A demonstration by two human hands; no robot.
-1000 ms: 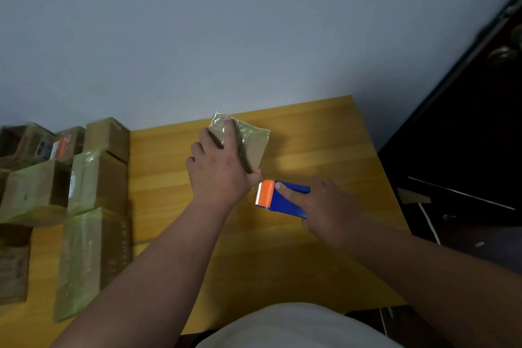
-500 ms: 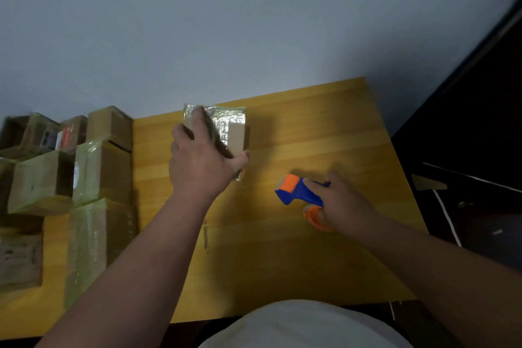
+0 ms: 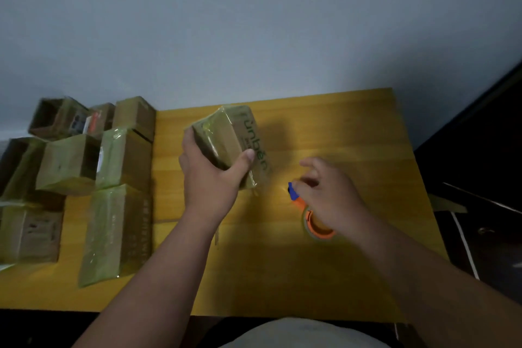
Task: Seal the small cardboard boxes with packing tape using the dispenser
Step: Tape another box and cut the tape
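A: Item 1, the small cardboard box (image 3: pixel 226 144). We log it as brown, wrapped in glossy tape, green lettering on 1 side, tilted and raised off the yellow wooden table (image 3: pixel 324 127) near the far middle.

B: Holder?

A: Our left hand (image 3: pixel 210 178) grips it, thumb across the near face, the other fingers curled round the far-left edge.

B: Item 2?

A: The tape dispenser (image 3: pixel 310 213), blue body with orange roller and orange hub, lying on the table right of the box and apart from it.

B: And our right hand (image 3: pixel 330 192)?

A: It sits over the dispenser with fingers spread and loosely bent. We cannot tell whether it touches the blue part; it clasps nothing that we can see.

B: Item 3?

A: The stack of taped boxes (image 3: pixel 118 200), ranked along the table's left side, well apart from the held one. We count 2 rows at least; the far-left ones are blurred.

B: Backdrop?

A: A pale grey wall (image 3: pixel 254 22) behind the table.
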